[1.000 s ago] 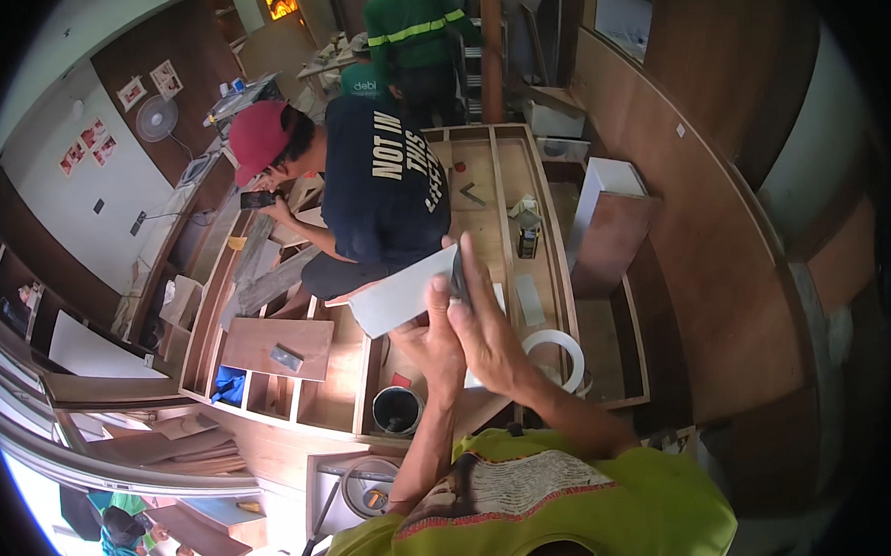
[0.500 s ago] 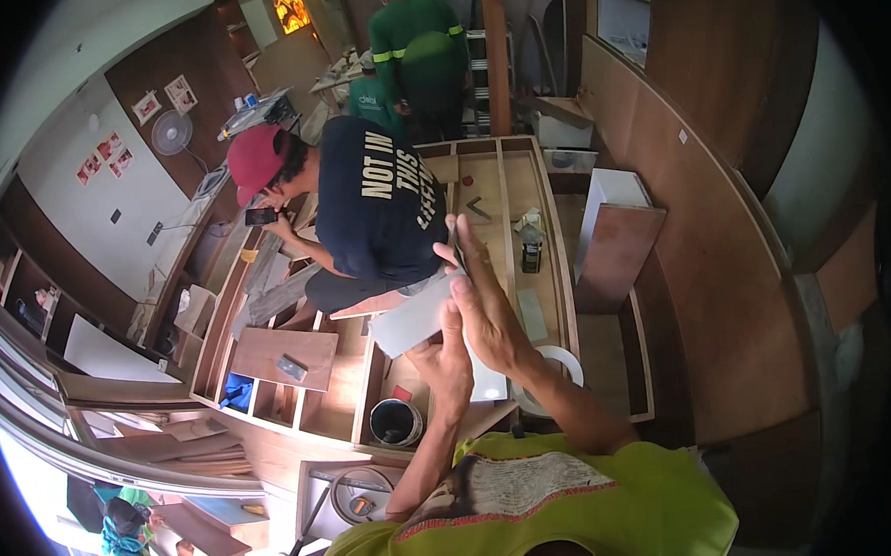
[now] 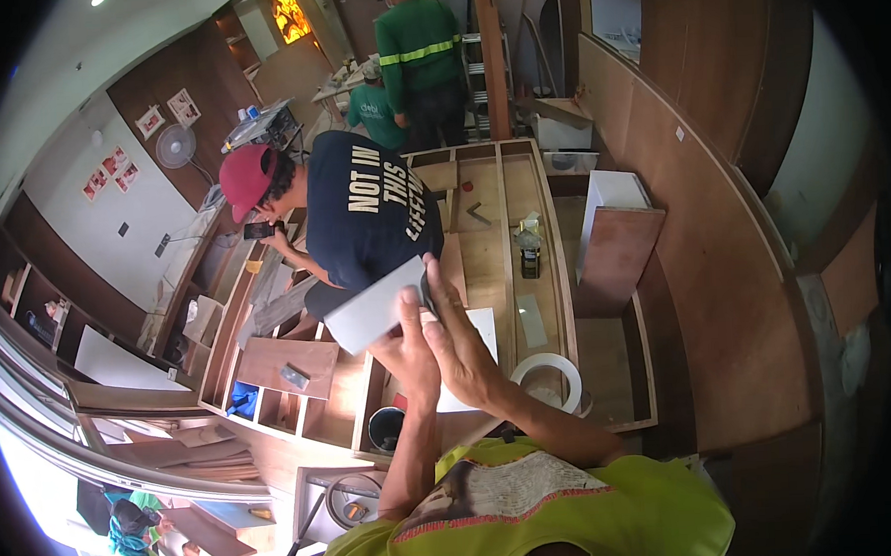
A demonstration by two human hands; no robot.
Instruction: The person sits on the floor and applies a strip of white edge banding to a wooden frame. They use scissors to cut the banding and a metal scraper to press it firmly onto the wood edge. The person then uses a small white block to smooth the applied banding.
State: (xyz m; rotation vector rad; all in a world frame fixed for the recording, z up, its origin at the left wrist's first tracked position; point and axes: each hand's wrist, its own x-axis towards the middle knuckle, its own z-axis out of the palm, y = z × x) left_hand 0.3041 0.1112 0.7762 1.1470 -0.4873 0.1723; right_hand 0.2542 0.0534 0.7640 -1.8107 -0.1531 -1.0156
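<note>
A small white rectangular panel point(image 3: 372, 303) is tilted up in front of me. My left hand point(image 3: 409, 359) is closed on its lower end, the thumb lying across the white face. My right hand point(image 3: 461, 349) lies against the panel's right end, fingers pressed together and pointing up. A thin dark piece point(image 3: 427, 291) shows between those fingers and the panel; its kind is hidden. Beneath my hands lies a white sheet point(image 3: 483, 338), partly covered by my right hand. A white ring-shaped roll point(image 3: 572, 377) sits beside my right forearm.
A low wooden frame with compartments point(image 3: 482, 192) spreads ahead, holding a dark can point(image 3: 530, 262) and a bucket point(image 3: 373, 435). A person in a dark shirt point(image 3: 368, 207) crouches close in front with a phone point(image 3: 260, 230). Further workers are behind and lower left. A curved wooden panel point(image 3: 702, 227) stands right.
Both my hands and the white panel have shifted left. My right hand has come down along the panel's end. The crouching person has moved slightly left.
</note>
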